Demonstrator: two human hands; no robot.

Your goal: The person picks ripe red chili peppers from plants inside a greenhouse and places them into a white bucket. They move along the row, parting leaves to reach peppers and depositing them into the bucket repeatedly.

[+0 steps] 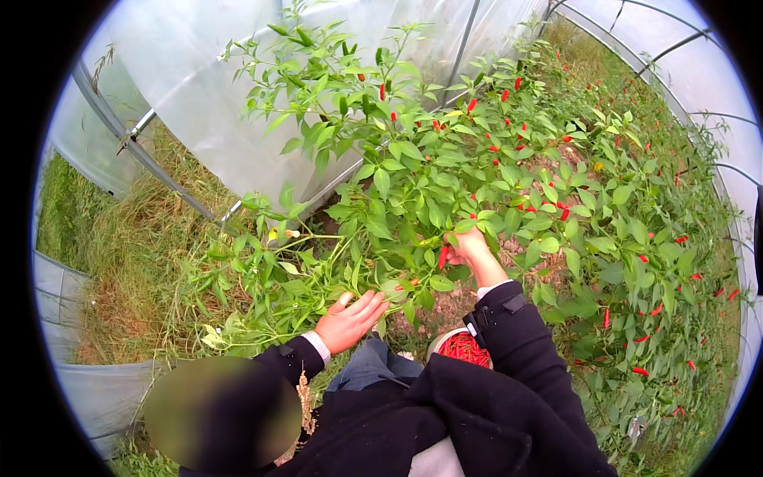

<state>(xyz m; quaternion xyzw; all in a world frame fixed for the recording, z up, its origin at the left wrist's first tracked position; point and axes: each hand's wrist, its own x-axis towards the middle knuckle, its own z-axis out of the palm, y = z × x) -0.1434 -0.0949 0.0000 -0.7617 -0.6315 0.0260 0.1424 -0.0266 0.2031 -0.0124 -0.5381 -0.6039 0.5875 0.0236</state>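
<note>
My right hand (471, 253) reaches into a leafy chili pepper plant (381, 220), its fingers closed at the upper end of a red chili pepper (443, 257). Leaves partly cover those fingertips, so whether the stalk is still attached is hidden. Lower and to the left, my left hand (351, 322) lies back-up against the foliage with fingers extended, holding nothing I can see. An orange-red chili (413, 281) shows among leaves just right of its fingertips. Below my right forearm stands a pale bucket (433, 346) filled with picked red chilies (464, 350), partly covered by my dark coat.
More pepper plants with red fruit (641, 371) spread along the right. Plastic sheeting (238, 113) on metal tubes (149, 170) walls the far left side. Dry grass (149, 256) grows at left. A blurred oval (223, 414) hides the lower left.
</note>
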